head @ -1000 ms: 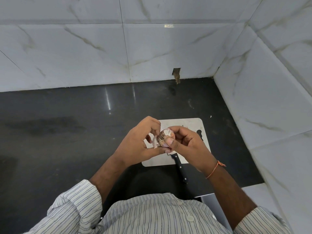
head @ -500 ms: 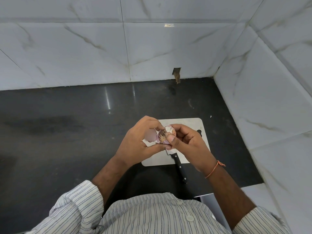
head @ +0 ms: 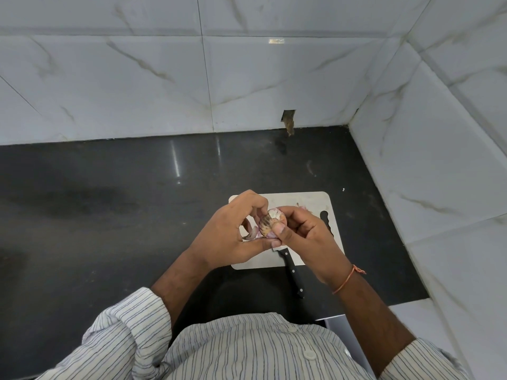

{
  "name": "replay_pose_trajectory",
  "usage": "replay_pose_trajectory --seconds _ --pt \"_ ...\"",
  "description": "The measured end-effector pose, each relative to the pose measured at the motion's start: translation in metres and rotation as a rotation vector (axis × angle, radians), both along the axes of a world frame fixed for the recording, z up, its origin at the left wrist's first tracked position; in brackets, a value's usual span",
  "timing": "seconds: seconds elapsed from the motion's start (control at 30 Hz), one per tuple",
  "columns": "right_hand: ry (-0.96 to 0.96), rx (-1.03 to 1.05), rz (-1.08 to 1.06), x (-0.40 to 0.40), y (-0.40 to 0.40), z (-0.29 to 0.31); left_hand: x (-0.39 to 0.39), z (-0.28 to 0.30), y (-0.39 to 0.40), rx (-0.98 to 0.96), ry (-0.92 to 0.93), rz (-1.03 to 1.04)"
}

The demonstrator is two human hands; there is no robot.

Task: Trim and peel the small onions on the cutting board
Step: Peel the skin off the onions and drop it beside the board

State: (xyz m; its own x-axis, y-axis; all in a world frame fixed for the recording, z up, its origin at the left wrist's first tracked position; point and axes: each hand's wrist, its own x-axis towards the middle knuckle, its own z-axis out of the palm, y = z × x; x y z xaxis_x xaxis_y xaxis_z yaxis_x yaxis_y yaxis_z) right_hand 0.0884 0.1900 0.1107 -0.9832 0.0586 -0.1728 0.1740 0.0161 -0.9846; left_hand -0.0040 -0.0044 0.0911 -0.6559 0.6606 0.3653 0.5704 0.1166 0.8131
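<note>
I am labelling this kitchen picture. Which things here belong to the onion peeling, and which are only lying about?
Part of the job:
- onion, held by both hands over the board
- left hand
- right hand
- loose skin
- cutting board
- knife, lying unused

Only lying about:
- peel scrap on the board
- black countertop
- wall opening

black countertop (head: 109, 204), white marble wall tiles (head: 137, 72), striped shirt (head: 247, 349), orange wrist thread (head: 347, 281)

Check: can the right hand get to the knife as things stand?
Probably not right away. The right hand is pinching the onion together with the left hand. The knife lies just below it, handle bare over the board edge, so once freed the way looks open.
</note>
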Motion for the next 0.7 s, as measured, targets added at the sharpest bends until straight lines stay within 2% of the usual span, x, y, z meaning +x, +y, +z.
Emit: replay_pose_trajectory --seconds 0.23,0.47,0.6,0.7 --pt "-0.029 -0.158 -0.038 -0.001 -0.003 -0.001 0.003 -0.001 0.003 0.045 -0.049 -0.005" --pt "0.009 -0.146 -0.094 -0.003 0.000 0.003 0.008 -0.002 0.001 0.088 -0.291 0.097" --pt "0.035 -0.118 -0.066 -0.002 0.006 0.005 0.004 -0.002 -0.001 0.081 -0.296 0.114" --pt "0.018 -0.134 -0.050 -0.001 0.009 0.004 0.001 -0.004 -0.002 0.067 -0.227 0.105"
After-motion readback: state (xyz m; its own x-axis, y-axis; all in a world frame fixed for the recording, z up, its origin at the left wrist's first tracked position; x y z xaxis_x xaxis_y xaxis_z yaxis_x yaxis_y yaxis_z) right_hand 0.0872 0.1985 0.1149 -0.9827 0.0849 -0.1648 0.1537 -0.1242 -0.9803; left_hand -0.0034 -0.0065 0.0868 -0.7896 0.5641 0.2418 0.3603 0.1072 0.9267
